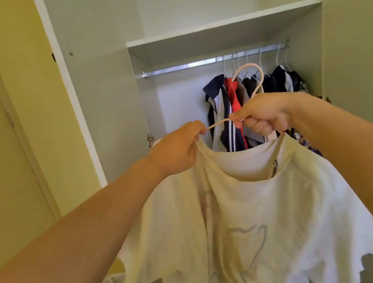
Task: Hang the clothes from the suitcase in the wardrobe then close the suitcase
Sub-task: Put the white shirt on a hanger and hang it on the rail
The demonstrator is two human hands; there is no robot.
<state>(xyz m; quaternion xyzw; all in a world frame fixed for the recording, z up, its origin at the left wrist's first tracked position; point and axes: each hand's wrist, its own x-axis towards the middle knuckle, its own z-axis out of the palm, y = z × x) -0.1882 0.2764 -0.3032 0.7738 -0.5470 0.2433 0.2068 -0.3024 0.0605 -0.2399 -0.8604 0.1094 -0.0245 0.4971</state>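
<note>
Both arms raised in front of an open white wardrobe point(110, 84). Left hand point(177, 149) closed on the collar edge of a cream short-sleeved cotton T-shirt point(246, 217), fingers curled and pinching the fabric together with the left end of a thin pale-pink hanger point(254, 76). Right hand point(264, 116) clenched in a fist round the neck of that hanger, just under its hook, which rises curved above the knuckles and stands free in the air, below and in front of the rail, not hooked on anything. T-shirt hanging down from both hands, neckline stretched wide between them, a label visible inside the collar, a faint grey outline print showing through the front, lower hem crumpled and ragged-looking at the right. Whether the hanger's right arm sits inside the shirt: cannot tell, hidden by the fist and fabric. Behind the hands, a silver metal clothes rail point(194, 64) under a white shelf point(224, 23), with a bunch of hung garments point(242, 100) crowded at its right half on wire hangers: a navy-and-white striped jacket, something red, grey and dark pieces. Left half of the rail bare. Wardrobe door swung open at the left, beside a yellow-tinted wall point(30, 91). Pale fabric at the bottom left edge of the view, too little shown to identify. Suitcase out of view.
</note>
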